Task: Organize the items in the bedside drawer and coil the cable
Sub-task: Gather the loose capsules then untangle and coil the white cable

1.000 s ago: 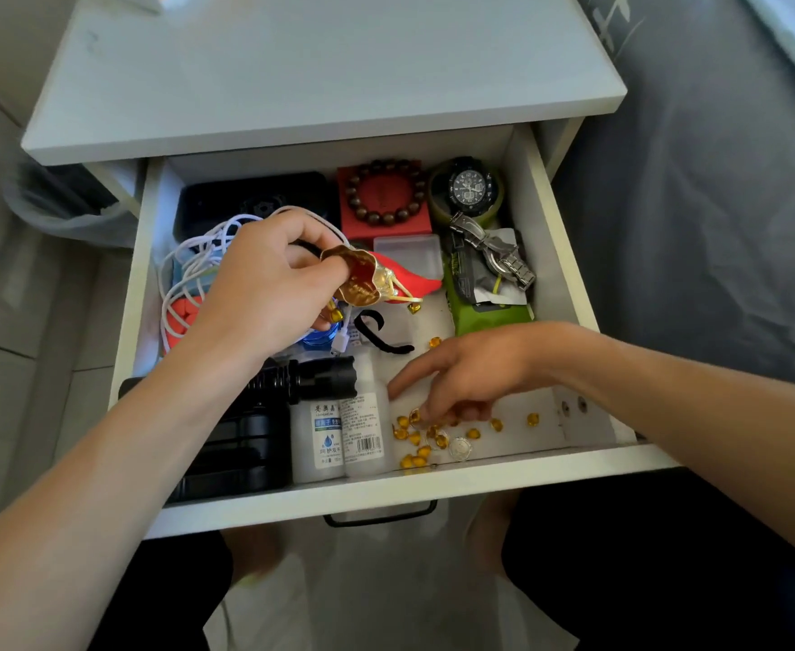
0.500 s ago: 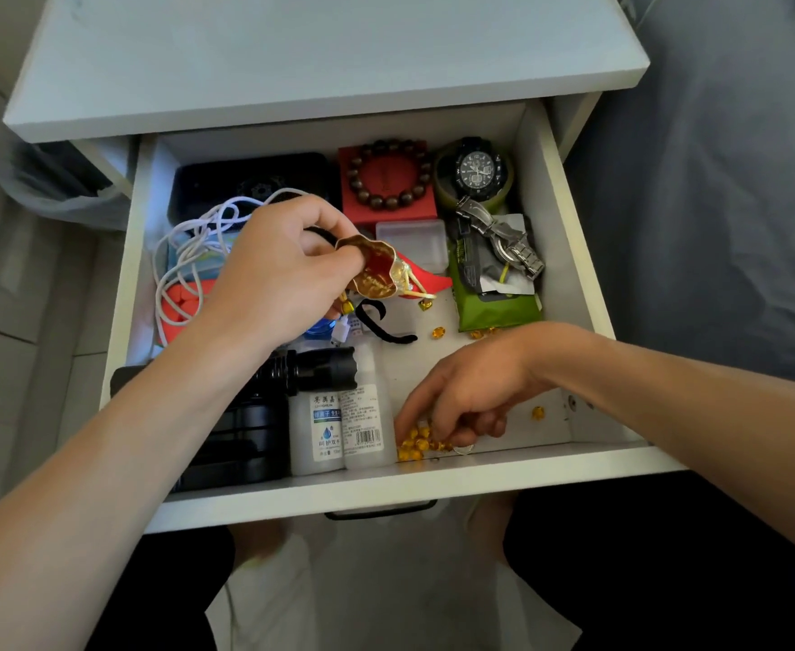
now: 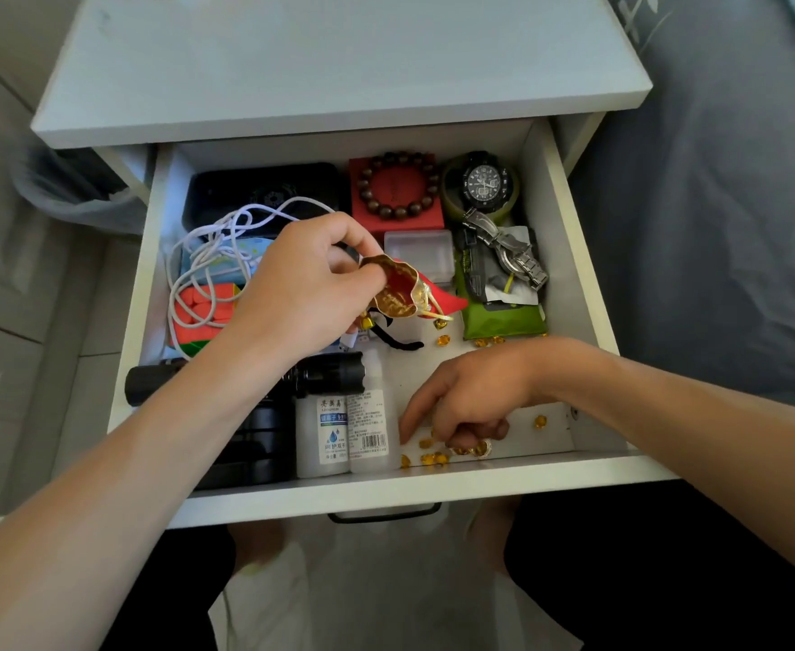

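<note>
Outside the drawer stuff there's not much. The white nightstand top (image 3: 339,63) takes up the upper part of the shot, plain and flat. Off to the right is a bed with a grey sheet (image 3: 714,227) that has a faint pale print (image 3: 635,16) near the top edge. Tucked just beside the nightstand on the left is a bin with a clear plastic liner (image 3: 81,195) – can't see what's in it. Grey tiled floor (image 3: 1,321) runs down that side.

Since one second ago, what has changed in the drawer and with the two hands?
The right hand moved toward the drawer's front edge and curled its fingers over the gold beads, gathering them into a tighter cluster. The left hand still holds the red pouch open. The white cable lies uncoiled as before.
</note>
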Available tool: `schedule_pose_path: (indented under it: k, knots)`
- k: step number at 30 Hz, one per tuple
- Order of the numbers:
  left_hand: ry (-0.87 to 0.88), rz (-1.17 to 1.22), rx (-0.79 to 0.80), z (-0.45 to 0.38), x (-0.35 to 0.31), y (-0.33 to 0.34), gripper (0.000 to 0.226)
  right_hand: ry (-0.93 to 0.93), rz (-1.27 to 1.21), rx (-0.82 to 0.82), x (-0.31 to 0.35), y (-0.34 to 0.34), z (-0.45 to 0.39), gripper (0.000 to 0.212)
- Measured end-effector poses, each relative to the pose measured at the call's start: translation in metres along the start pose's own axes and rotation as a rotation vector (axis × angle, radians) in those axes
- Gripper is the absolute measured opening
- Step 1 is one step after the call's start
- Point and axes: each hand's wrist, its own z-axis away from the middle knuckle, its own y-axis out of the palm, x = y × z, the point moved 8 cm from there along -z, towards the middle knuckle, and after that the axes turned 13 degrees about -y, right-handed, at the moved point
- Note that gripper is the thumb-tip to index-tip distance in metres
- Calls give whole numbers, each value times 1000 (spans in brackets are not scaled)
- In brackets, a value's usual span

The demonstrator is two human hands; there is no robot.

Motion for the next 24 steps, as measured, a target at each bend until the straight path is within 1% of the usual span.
schedule_pose_path:
  k: [3,6,8,10,12,14,15,17,20,24]
  knots:
    - [7,-11,8,1,0,1,5,38,-57,84,-2,12,-1,41]
    - [15,-18,7,0,-1,2,6,47,3,120,-2,15,2,39]
    - [18,-14,7,-1,-1,2,7,34,53,71,1,7,4,36]
    - [23,-19,12,-1,-1,3,8,-3,155,-22,6,-5,6,28]
    - [34,-35,18,0,-1,5,8,-86,310,-141,16,-15,8,19]
    - [42,-40,14,1,-2,6,9,-189,386,-230,30,-16,9,18]
    - [46,-42,12,2,-2,6,10,-225,407,-241,36,-13,9,18]
    - [55,-41,7,2,-4,6,10,-239,452,-191,41,-4,6,18]
    - [68,-41,5,4,-5,7,11,-175,535,-73,36,7,2,17]
    - [90,-56,8,6,-8,12,11,-54,613,-31,23,5,12,20]
